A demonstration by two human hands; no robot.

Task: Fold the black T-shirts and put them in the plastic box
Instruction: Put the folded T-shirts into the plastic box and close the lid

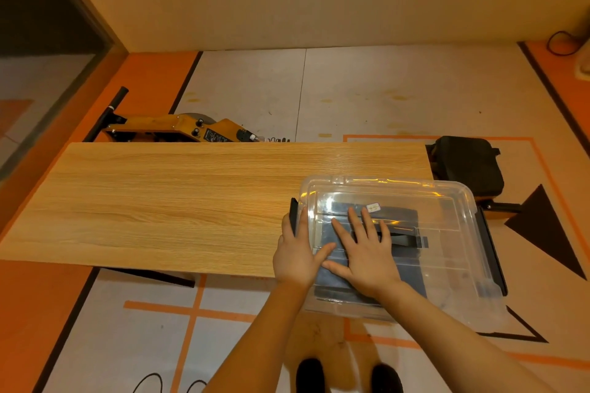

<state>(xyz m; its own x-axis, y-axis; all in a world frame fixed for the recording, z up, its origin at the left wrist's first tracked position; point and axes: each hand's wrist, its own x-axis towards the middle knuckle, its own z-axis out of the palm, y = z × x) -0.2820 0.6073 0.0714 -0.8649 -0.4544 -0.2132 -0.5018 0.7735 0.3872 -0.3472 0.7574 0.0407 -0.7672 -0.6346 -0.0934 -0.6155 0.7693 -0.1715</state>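
From the head view, the right hand lies flat, fingers spread, on the clear lid of the plastic box at the desk's right end. The left hand grips the lid's left edge. Folded black T-shirts show dimly inside. The desk's left stretch is open.

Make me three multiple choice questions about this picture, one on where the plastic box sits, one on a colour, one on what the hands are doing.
1. The plastic box sits on the table's:
A. right end
B. left end
C. far middle

2. The folded T-shirts in the box are:
A. white
B. black
C. red

3. The right hand:
A. hangs off the table
B. lifts a shirt
C. lies flat on the clear lid

A: the box overhangs the right end.
B: dark cloth shows through the lid.
C: the fingers are spread on the lid, the left hand at its left edge.
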